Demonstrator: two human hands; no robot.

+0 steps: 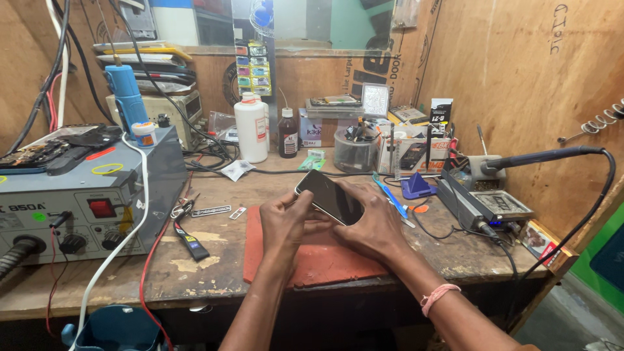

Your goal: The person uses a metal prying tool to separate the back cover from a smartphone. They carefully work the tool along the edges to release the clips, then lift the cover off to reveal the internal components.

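A dark smartphone with a black screen is held tilted above a red work mat on the wooden bench. My left hand grips its lower left edge with the thumb on the side. My right hand wraps its right edge, fingers lying over the screen's corner. A pink band circles my right wrist.
A grey rework station stands at left with a blue hot-air handle. A white bottle and a brown bottle stand at the back. Tweezers, a soldering iron in its stand and a tool tub lie at right.
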